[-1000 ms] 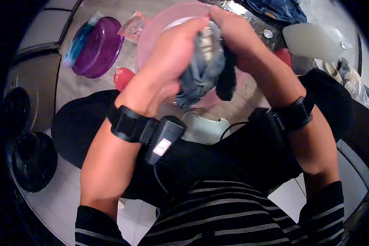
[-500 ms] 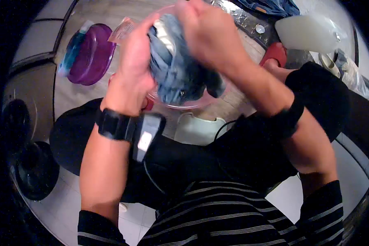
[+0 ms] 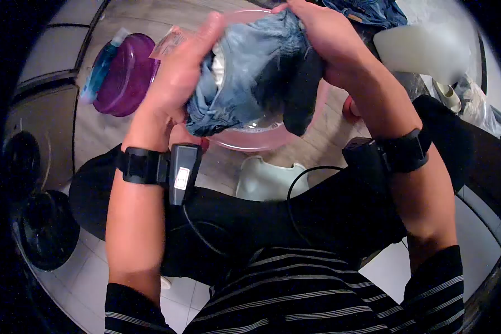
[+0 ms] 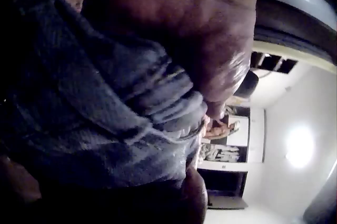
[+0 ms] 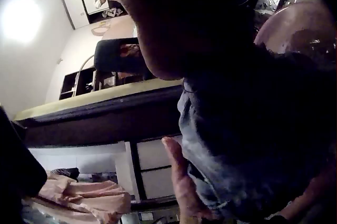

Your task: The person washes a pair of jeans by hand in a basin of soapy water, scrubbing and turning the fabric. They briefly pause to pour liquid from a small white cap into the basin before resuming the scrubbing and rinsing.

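Observation:
Both hands hold a bunched blue denim garment (image 3: pixel 256 61) over a pink basin (image 3: pixel 250 142) in the head view. At its left side, the left hand (image 3: pixel 178 80) grips the cloth with the thumb raised. The right hand (image 3: pixel 337 44) grips the upper right part, its fingertips hidden behind the fabric. A dark part of the garment hangs below the right hand. In the left wrist view the wet denim (image 4: pixel 105 103) lies folded against the left hand (image 4: pixel 179 29). The right wrist view shows denim (image 5: pixel 210 150) beneath the dark right hand (image 5: pixel 174 29).
A purple basin (image 3: pixel 125 75) with a blue bottle (image 3: pixel 101 69) stands at left, near a packet (image 3: pixel 170 42). Another pair of jeans (image 3: pixel 373 11) lies at top right, above a translucent jug (image 3: pixel 423 53). A pale stool (image 3: pixel 270 178) is below the pink basin.
The hands have moved apart, and the denim between them is spread wider than the compact bundle seen before. The left hand has shifted left.

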Demonstrator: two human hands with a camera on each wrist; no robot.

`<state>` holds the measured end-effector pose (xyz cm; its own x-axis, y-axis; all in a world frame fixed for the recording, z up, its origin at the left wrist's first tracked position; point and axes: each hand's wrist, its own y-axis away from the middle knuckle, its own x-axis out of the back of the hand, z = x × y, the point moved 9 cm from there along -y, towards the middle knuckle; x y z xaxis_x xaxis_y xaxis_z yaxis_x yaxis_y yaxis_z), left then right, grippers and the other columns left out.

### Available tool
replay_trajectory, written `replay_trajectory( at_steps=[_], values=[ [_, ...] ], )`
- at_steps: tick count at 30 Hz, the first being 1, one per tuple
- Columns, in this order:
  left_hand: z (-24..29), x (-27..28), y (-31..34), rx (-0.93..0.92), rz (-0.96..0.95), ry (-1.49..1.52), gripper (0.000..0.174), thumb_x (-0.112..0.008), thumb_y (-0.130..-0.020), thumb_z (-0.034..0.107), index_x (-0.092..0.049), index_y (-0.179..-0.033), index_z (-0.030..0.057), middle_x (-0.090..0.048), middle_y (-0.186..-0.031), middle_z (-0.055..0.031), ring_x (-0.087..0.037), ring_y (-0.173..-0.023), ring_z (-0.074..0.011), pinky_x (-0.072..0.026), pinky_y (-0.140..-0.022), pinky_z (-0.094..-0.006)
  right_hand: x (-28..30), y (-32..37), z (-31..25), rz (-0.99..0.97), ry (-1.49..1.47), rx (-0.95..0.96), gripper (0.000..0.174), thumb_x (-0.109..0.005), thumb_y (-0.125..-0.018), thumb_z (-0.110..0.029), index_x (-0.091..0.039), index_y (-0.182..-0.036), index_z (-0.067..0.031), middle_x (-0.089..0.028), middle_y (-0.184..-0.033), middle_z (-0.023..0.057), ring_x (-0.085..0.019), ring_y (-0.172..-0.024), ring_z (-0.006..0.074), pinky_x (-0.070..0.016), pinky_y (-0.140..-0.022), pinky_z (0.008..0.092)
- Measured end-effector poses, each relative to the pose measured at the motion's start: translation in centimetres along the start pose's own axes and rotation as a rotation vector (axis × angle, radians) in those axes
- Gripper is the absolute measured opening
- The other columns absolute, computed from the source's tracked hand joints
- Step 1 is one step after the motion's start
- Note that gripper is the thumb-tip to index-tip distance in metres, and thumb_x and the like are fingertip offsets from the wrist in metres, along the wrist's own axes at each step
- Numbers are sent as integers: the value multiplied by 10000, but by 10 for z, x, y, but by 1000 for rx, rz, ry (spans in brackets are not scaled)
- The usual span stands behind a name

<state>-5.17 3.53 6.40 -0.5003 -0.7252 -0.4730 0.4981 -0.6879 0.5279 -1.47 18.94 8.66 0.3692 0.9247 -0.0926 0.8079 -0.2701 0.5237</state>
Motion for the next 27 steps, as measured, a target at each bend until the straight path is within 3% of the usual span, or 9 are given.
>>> replay_trajectory(
  at_steps=[2,6,9,14,18,21,24,25,27],
  values=[
    [10,9,-2,-189,36,-436,596,-651,-841,464,-552,-1188,-10,-631,-1074,-79,-601,-988,-155,-477,-871,-294,-3,-12,12,-39,-196,-114,356,-379,-993,-342,-562,-978,-38,-593,-856,83,-564,-759,197,-459,-680,347],
    [14,-7,3,-317,-38,-574,739,-858,-638,284,-518,-1227,-6,-599,-1129,-71,-560,-1041,-162,-431,-926,-303,-4,-8,11,-35,-361,-232,354,-350,-1010,-340,-530,-1042,-37,-591,-869,75,-579,-786,198,-489,-717,361],
    [-1,2,-5,-315,-17,-639,772,-862,-634,231,-481,-1260,-9,-597,-1134,-76,-557,-1050,-171,-419,-948,-313,-11,3,2,-101,-384,-166,378,-333,-1012,-365,-513,-1069,-37,-591,-872,77,-587,-796,204,-499,-752,367],
    [-11,24,-13,-393,136,-920,1094,-887,-578,304,-230,-1398,-1,-377,-1384,-165,-405,-1253,-246,-332,-1044,-339,-16,-9,5,-327,-670,-151,416,-293,-1015,-390,-513,-1072,-41,-606,-908,89,-602,-856,224,-507,-779,376],
    [-13,17,-18,-415,131,-872,1087,-863,-610,303,-191,-1413,10,-437,-1337,-159,-455,-1212,-254,-363,-1022,-326,-31,10,-5,-375,-625,-199,458,-247,-1016,-414,-527,-1055,-53,-622,-951,90,-611,-897,230,-511,-792,375],
    [-4,10,-17,-516,123,-793,870,-817,-687,275,-342,-1360,-5,-533,-1248,-128,-523,-1127,-218,-406,-970,-308,-35,16,-4,-314,-564,-226,482,-230,-1015,-427,-536,-1045,-55,-623,-973,91,-611,-904,231,-510,-799,369],
    [-16,13,-22,-249,108,-526,550,-743,-779,224,-528,-1227,-11,-615,-1123,-80,-567,-1039,-170,-426,-927,-288,-30,5,2,-450,-654,-182,466,-243,-1016,-416,-532,-1025,-50,-616,-973,94,-610,-888,229,-507,-813,366],
    [-11,13,-19,-283,120,-521,475,-723,-798,216,-562,-1184,-8,-627,-1093,-66,-572,-1020,-158,-428,-918,-282,-28,2,3,-497,-685,-161,460,-247,-1016,-413,-530,-1021,-50,-615,-973,95,-610,-884,228,-507,-814,365],
    [-4,15,-12,-353,148,-509,336,-683,-836,201,-631,-1098,-2,-653,-1033,-39,-583,-984,-133,-430,-902,-269,-18,-4,10,-357,-613,-160,434,-270,-1016,-399,-534,-1008,-55,-611,-957,95,-607,-869,218,-504,-797,360]
  ],
)
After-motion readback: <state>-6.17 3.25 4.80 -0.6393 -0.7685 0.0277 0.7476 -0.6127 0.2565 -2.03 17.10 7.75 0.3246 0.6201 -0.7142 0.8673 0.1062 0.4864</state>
